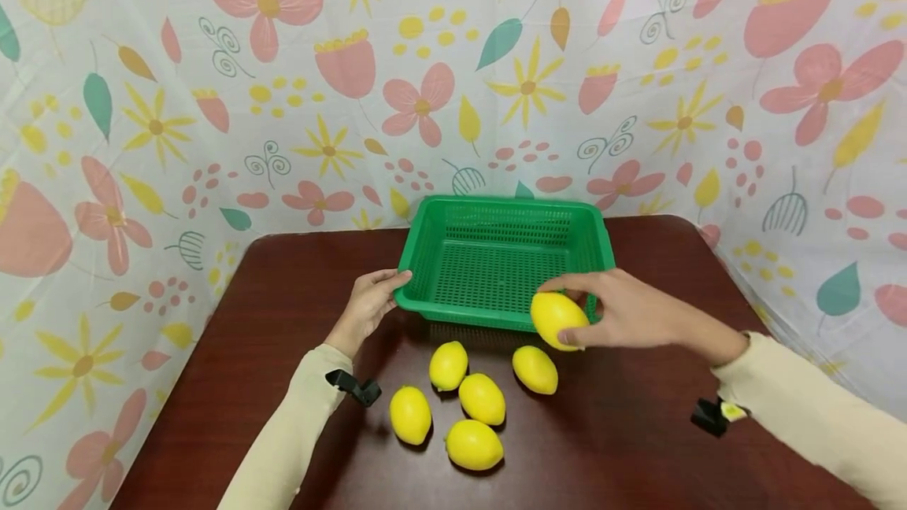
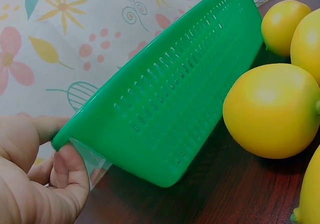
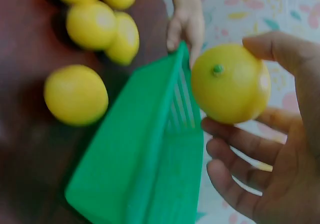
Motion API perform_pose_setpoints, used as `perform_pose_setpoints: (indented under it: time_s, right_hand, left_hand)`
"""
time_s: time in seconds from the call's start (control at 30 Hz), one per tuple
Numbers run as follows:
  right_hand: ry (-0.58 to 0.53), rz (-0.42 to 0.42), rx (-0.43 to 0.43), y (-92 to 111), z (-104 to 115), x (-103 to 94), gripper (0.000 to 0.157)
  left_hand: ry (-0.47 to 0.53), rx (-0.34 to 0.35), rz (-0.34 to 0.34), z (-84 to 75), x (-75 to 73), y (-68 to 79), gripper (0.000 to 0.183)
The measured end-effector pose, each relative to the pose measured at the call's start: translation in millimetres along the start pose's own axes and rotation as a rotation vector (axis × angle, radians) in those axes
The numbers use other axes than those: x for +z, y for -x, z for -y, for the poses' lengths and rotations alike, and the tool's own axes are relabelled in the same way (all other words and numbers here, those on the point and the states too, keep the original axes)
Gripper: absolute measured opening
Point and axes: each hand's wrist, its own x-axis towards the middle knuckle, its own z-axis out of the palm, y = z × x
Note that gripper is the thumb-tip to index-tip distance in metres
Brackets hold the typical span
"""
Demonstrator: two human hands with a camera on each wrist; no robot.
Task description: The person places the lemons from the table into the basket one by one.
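Observation:
A green plastic basket (image 1: 496,313) with slotted walls stands at the back of the table, and no lemon shows inside it. My left hand (image 1: 370,301) pinches its left rim between thumb and fingers; the left wrist view shows the fingers (image 2: 70,166) under that rim. In my right hand (image 1: 627,312) a yellow lemon (image 1: 557,319) is pinched between thumb and fingertips, above the basket's front right edge. The right wrist view shows the held lemon (image 3: 230,83) with its green stem end facing the camera. Another lemon (image 1: 534,370) lies on the table just below it.
Several more lemons (image 1: 482,399) lie in a loose group before the basket, on the dark brown table (image 1: 623,431). A white cloth (image 1: 453,101) printed with flowers hangs behind and at both sides. Each sleeve carries a black wrist mount (image 1: 354,388).

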Motion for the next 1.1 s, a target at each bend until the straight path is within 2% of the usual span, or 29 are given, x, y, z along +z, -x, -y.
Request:
perform_pose_setpoints:
  time_s: [0.3,0.6,0.73,1.1]
  right_hand:
    - [-0.057,0.138,-0.04,-49,-41,-27.0,0.061]
    - [-0.116,0.161,-0.026,-94,-77,-41.2,0.063]
    - [-0.127,0.135,-0.014,-112,-94,-39.6,0.065]
    - [-0.089,0.144,0.132,-141,-134,-13.9,0.068]
  left_hand:
    - [-0.011,-0.005,-0.006,0.0,0.3,2.5,0.05]
    - [0.004,0.003,-0.004,0.1,1.2,0.9,0.048]
    - [0.02,0.004,-0.006,1.5,0.6,0.2,0.049]
    - [0.057,0.01,0.01,3.6,1.8,-0.5,0.049]
